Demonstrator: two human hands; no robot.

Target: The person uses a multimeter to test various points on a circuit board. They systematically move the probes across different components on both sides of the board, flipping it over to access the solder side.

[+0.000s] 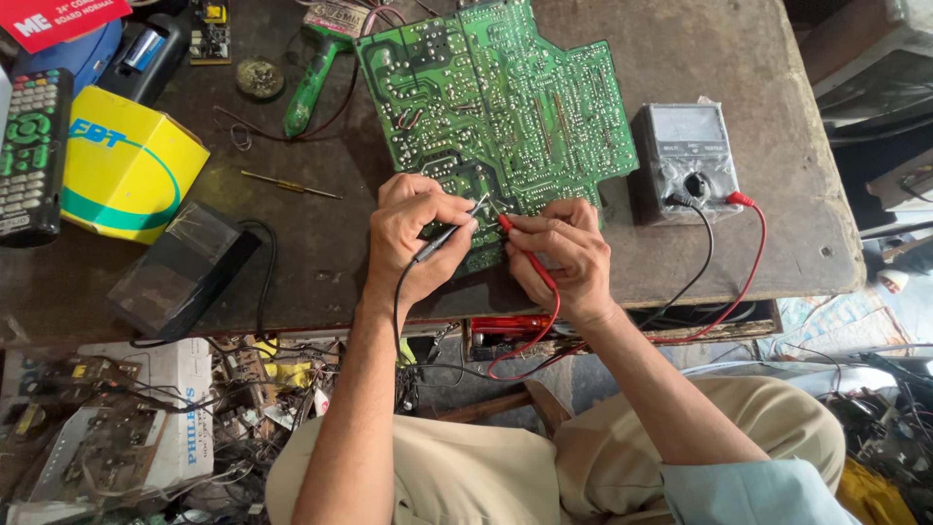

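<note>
A large green circuit board (505, 107) lies solder side up on a dark worn table (680, 39). My left hand (413, 243) grips a black test probe (449, 231) whose tip touches the board's near edge. My right hand (564, 255) pinches a red test probe (513, 233), its tip on the board close beside the black one. Black and red leads run from the probes down past the table edge and up to a grey analogue multimeter (685, 160) at the board's right.
A green-handled soldering iron (313, 78), a solder coil (259, 78) and a small screwdriver (290, 184) lie at the board's left. Further left sit a yellow box (121, 165), a black remote (34, 151) and a dark flat case (180, 267). Cluttered boards and wires fill the floor below.
</note>
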